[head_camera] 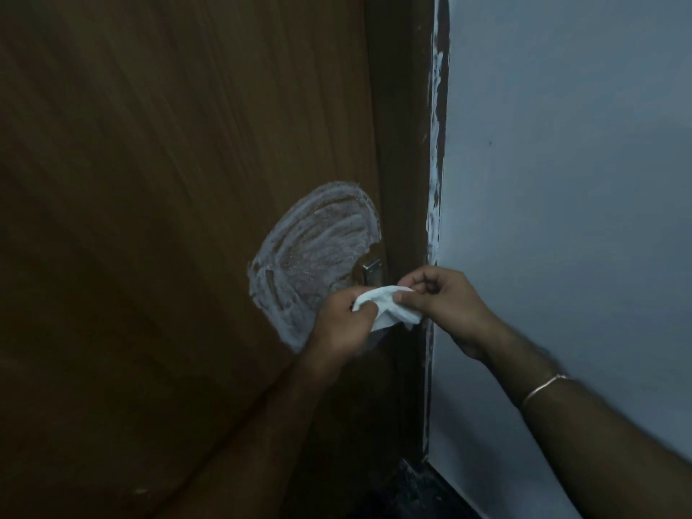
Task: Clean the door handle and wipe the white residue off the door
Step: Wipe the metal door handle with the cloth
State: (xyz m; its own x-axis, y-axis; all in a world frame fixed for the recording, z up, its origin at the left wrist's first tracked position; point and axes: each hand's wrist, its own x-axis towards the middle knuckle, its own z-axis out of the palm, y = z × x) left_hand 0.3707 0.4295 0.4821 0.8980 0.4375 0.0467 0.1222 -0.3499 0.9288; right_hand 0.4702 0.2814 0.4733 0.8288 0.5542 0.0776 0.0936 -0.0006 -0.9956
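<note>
Setting: dim corner; brown wooden door (157, 219) meets dark frame (406, 144), pale blue-grey wall (561, 181) on the right.
Residue: white residue (314, 252) smeared in a rounded patch on the door, just left of the handle.
Handle: metal door handle (370, 270), partly hidden behind the hands.
Cloth: white cloth (389, 307), crumpled, held between both hands in front of the handle.
Left hand: left hand (342, 327) curled, fingers closed on the cloth's left end.
Right hand: right hand (442, 305) pinching the cloth's right end, thumb against forefinger; thin bangle (545, 387) on the wrist.
</note>
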